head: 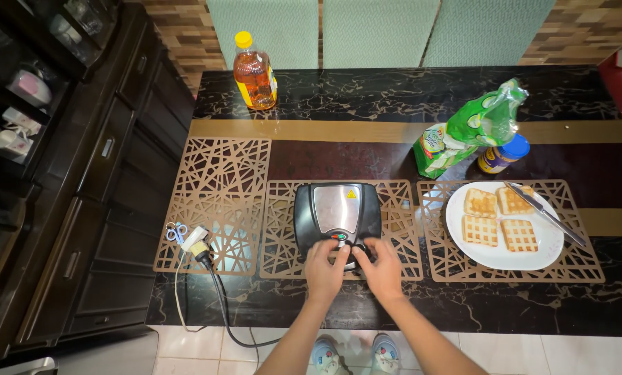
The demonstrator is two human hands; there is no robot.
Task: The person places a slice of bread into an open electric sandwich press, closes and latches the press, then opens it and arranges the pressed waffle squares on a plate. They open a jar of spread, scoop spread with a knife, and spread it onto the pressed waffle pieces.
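Both arms reaching forward, left hand [325, 267] and right hand [380, 267] curled, seemingly gripping the front handle of the closed black waffle maker [337, 212] on the middle placemat [401, 236]

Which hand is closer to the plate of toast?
The right hand is closer; the plate lies just to its right. The left hand is farther off, on the sandwich maker's front.
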